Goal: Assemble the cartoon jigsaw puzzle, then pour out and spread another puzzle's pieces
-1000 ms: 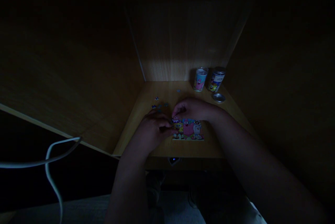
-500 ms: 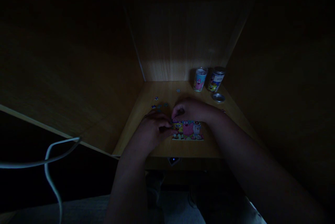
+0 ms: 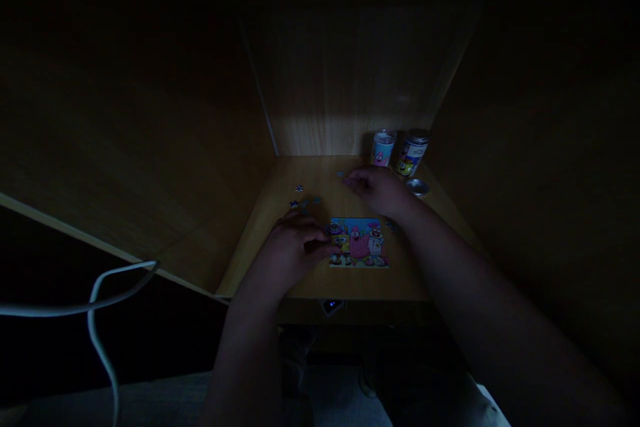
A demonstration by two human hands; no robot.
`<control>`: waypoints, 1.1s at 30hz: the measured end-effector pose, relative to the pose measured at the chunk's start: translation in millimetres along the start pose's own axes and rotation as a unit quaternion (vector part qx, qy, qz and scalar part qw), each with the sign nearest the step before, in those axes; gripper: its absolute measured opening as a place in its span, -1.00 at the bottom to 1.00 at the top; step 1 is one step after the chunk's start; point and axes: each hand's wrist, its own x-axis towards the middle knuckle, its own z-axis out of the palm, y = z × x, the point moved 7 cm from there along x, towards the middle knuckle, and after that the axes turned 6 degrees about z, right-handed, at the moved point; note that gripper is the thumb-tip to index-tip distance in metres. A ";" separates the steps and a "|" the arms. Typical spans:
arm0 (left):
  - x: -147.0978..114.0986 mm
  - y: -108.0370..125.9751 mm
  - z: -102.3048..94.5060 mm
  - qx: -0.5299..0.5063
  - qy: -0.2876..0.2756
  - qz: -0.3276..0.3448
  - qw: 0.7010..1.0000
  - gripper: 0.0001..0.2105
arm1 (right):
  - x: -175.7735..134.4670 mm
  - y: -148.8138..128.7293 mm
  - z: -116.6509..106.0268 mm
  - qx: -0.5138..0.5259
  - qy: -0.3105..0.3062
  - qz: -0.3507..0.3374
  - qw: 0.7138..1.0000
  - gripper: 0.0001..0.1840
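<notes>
The SpongeBob jigsaw puzzle (image 3: 359,244) lies flat on the wooden desktop (image 3: 373,285), mostly assembled. At its left edge is the left hand (image 3: 294,245), thumb and forefinger narrowly parted, the thumb touching the border; whether they grip anything I cannot tell. The right hand (image 3: 383,192) is beyond the puzzle's far edge, its fingers curled and the thumb drawn close to them; I cannot tell whether it holds a piece. Just past those fingertips, farther behind the puzzle, lies a small loose piece (image 3: 340,174). Beyond the puzzle's far left corner are a striped piece (image 3: 299,188) and, closer, a small group of bluish pieces (image 3: 305,203). Another piece (image 3: 391,224) sits just right of the puzzle, by the right wrist. Behind and to the right of the puzzle stand a clear-topped canister (image 3: 382,150) and a metal-lidded can (image 3: 413,152), with a round metal lid (image 3: 417,187) nearer the puzzle.
</notes>
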 end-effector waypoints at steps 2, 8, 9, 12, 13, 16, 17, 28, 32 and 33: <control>1.3 2.0 -1.0 0.009 0.003 0.003 1.000 -0.90 | 1.3 6.7 -4.7 -0.023 0.033 0.015 0.999 -0.63; 5.6 10.6 -7.5 0.027 0.030 0.005 0.999 -0.83 | 2.4 17.9 -16.7 -0.077 0.097 0.077 0.989 -0.52; 5.8 11.3 -8.7 0.028 0.038 0.006 0.999 -0.84 | 2.3 20.3 -19.1 -0.092 0.104 0.096 0.986 -0.51; 4.7 8.8 -11.8 0.037 0.066 -0.007 0.997 -0.86 | 2.0 27.3 -25.2 -0.130 0.115 0.144 0.974 -0.47; 3.6 5.7 -13.3 0.048 0.078 -0.022 0.996 -0.87 | 2.0 29.4 -26.8 -0.138 0.118 0.155 0.971 -0.46; -2.5 -8.1 -20.3 0.096 0.123 -0.088 0.984 -0.81 | 1.6 35.0 -29.9 -0.160 0.120 0.181 0.963 -0.45; -5.0 -13.1 -22.4 0.114 0.133 -0.112 0.978 -0.77 | 1.3 36.4 -30.3 -0.166 0.119 0.188 0.961 -0.45; -16.9 -33.4 -29.5 0.187 0.133 -0.232 0.945 -0.56 | -0.9 35.7 -26.2 -0.194 0.077 0.204 0.956 -0.52; -15.7 -34.5 -28.0 0.176 0.123 -0.231 0.949 -0.61 | -0.7 35.8 -26.2 -0.197 0.075 0.202 0.956 -0.51; -15.6 -35.0 -27.5 0.177 0.119 -0.230 0.949 -0.61 | -0.7 35.9 -26.3 -0.198 0.075 0.201 0.956 -0.50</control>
